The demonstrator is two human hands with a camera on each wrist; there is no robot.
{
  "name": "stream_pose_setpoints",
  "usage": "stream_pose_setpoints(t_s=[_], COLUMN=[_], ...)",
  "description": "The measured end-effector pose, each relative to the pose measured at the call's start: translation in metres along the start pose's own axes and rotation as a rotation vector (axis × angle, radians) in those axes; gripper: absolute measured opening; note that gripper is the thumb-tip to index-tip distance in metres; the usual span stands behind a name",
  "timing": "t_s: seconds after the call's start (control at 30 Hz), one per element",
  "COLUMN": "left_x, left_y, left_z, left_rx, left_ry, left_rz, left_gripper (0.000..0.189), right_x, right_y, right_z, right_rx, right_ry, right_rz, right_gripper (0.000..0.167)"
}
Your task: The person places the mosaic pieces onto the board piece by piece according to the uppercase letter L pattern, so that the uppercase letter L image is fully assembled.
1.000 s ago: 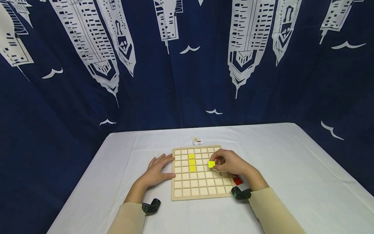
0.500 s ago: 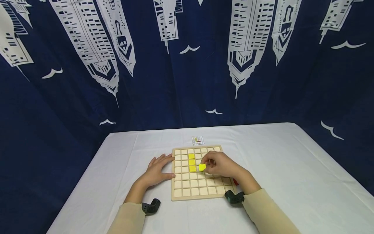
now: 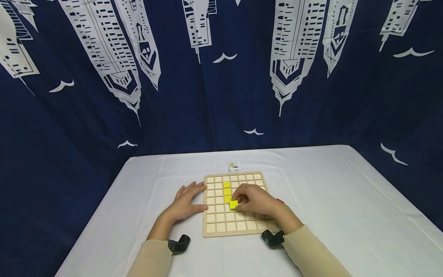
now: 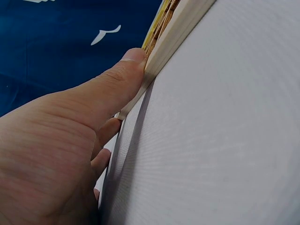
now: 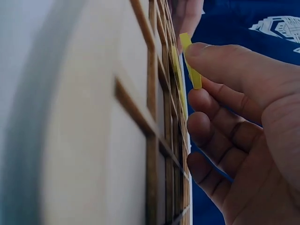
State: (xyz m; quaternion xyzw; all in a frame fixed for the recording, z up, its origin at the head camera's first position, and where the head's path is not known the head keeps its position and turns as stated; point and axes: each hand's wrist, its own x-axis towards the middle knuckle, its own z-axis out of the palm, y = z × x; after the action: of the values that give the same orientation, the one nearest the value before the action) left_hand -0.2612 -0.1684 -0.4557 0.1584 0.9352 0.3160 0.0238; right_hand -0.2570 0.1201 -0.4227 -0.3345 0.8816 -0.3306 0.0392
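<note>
A light wooden grid board (image 3: 220, 234) lies on the table, its square cells edged by raised ridges. Three yellow tiles (image 3: 227, 191) sit in a column in its upper left part. My right hand (image 3: 255, 198) pinches another yellow tile (image 3: 233, 204) between thumb and fingers, just above the board and below that column. In the right wrist view this thin tile (image 5: 191, 63) is tilted and apart from the ridges. My left hand (image 3: 187, 202) rests at the board's left edge with spread fingers, the thumb (image 4: 133, 56) touching the rim.
Behind the board lies a small printed grid card (image 3: 234, 166). A bit of red tile (image 3: 280, 200) shows past my right wrist, mostly hidden. A white cloth (image 3: 328, 192) covers the table, and a dark blue patterned curtain (image 3: 207, 96) hangs behind it.
My right hand has carried the yellow tile left and nearer to me, from the board's right side to just under the yellow column. My left hand has stayed in place.
</note>
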Motion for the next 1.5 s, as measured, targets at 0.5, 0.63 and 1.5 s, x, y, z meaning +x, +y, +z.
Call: stream_pose_setpoints(t_s=[0.5, 0.63, 1.5], left_x=[0.001, 0.001, 0.001], left_y=[-0.001, -0.002, -0.001], left_z=[0.0, 0.001, 0.001], left_rx=[0.003, 0.006, 0.011], left_ry=[-0.001, 0.005, -0.007], left_rz=[-0.003, 0.011, 0.002], left_gripper=[0.075, 0.074, 0.073], right_x=[0.004, 0.004, 0.003], right_y=[-0.007, -0.007, -0.008], right_z=[0.01, 0.011, 0.01], right_rx=[-0.072, -0.075, 0.02], right_ry=[-0.002, 0.008, 0.025], right_rz=[-0.015, -0.013, -0.026], right_gripper=[0.02, 0.019, 0.01])
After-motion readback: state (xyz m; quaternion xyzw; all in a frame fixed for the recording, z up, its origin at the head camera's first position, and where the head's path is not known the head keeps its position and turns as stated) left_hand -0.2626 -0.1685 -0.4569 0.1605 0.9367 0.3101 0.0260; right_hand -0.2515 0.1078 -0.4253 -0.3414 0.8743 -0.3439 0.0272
